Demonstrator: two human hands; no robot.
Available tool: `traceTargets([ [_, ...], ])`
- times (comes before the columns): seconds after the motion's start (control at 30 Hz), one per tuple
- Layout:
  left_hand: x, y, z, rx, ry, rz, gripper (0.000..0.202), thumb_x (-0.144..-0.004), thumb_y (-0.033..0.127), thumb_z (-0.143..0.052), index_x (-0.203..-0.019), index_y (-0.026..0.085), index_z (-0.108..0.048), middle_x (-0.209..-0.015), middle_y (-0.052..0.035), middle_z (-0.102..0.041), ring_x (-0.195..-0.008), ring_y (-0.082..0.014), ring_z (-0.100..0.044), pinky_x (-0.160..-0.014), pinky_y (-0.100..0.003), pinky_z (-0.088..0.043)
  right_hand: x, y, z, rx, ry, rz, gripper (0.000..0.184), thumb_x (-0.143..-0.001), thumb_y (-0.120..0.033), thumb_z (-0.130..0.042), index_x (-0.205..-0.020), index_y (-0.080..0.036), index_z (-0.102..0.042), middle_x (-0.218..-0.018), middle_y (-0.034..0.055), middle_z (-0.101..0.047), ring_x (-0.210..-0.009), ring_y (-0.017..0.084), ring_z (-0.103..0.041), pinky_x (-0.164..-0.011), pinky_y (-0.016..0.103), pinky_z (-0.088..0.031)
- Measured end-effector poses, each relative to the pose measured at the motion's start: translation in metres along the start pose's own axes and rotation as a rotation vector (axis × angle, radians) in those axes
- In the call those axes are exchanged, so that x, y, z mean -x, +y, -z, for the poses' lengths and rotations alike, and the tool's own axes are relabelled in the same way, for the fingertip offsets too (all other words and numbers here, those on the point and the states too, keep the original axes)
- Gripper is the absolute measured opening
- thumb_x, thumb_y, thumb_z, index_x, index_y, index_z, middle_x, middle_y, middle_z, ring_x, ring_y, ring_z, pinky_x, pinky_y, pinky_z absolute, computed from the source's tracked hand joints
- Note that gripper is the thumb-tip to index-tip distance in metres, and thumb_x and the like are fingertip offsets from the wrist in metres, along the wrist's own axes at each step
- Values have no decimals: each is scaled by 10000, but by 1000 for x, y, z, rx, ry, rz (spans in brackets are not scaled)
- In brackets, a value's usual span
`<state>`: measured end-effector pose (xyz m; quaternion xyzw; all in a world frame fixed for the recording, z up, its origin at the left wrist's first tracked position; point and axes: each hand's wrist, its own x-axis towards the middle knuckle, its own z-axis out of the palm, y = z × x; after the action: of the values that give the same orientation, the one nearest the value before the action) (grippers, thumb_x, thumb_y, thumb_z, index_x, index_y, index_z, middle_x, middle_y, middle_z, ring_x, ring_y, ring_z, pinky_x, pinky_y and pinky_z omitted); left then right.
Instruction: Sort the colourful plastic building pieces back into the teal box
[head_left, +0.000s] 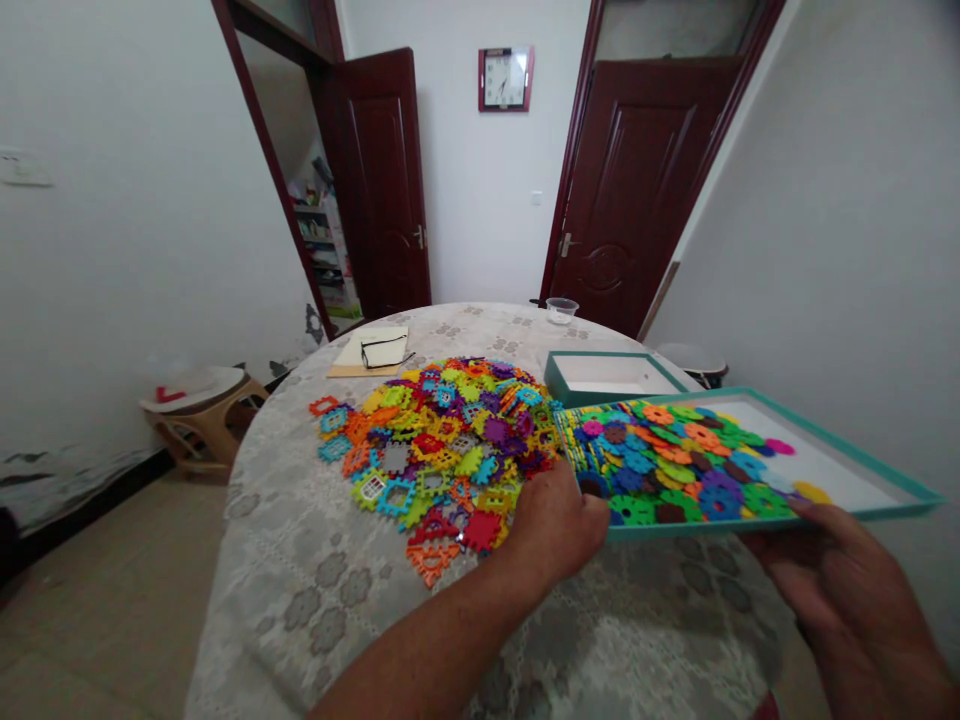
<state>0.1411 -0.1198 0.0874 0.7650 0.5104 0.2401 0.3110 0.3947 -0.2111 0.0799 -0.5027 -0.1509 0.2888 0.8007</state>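
Note:
A shallow box with a teal rim [847, 440] and a white inside is held tilted above the table's right side. Colourful flower-shaped plastic discs [697, 465] are heaped toward its left end. My left hand [561, 515] is closed at the box's near left corner, its fingertips mostly hidden. Farther right, my right hand [855, 575] grips the near edge, thumb on top and fingers underneath. Just left of the box, a wide pile of square interlocking plastic pieces [442, 430] lies on the tablecloth, partly behind my left hand.
Behind the held box stands another teal-edged box [619, 375]. A clear plastic bowl [561, 311] is at the far table edge. Glasses [386, 352] lie on a paper pad [349, 358] at the back left. A patterned cloth [300, 620] covers the round table; a stool [202, 410] stands left.

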Motion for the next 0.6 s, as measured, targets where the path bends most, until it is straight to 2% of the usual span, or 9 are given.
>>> traceTargets([
  [0.1,-12,-17,21,0,33,9,194,-827,223,-568,-907,190,-742,-880,-115,-777,-771,-257,-687,-637,-306,-396,-4,2,-38,-7,-68,-42,338,-638,-158,-738,-964,-239,-699,-1088,27,-747,-815,197,-730,-610,320,-689],
  [0.2,-28,-41,37,29,90,53,176,-836,231,-572,-872,190,-740,-853,-84,-766,-760,-231,-668,-630,-289,-378,-9,8,-82,31,-131,-57,325,-653,-169,-747,-964,-216,-668,-993,7,-744,-745,172,-717,-602,320,-681],
  [0.33,-48,-73,52,236,87,168,151,-827,206,-605,-857,183,-751,-774,-67,-743,-764,-221,-678,-653,-267,-429,-18,21,-143,125,-188,-31,333,-671,-200,-759,-984,-200,-644,-883,-10,-719,-679,163,-693,-565,310,-666],
  [0.47,-59,-95,60,381,106,223,151,-829,201,-629,-909,174,-755,-678,-43,-706,-707,-209,-686,-645,-252,-472,-22,27,-196,250,-238,52,302,-681,-249,-768,-946,-196,-633,-884,16,-714,-716,176,-690,-539,278,-650],
  [0.6,-68,-108,56,546,154,238,187,-874,205,-558,-934,170,-732,-697,-22,-700,-586,-173,-666,-574,-242,-481,-19,26,-234,397,-236,183,291,-677,-294,-780,-903,-204,-621,-957,46,-699,-786,208,-700,-505,289,-639],
])
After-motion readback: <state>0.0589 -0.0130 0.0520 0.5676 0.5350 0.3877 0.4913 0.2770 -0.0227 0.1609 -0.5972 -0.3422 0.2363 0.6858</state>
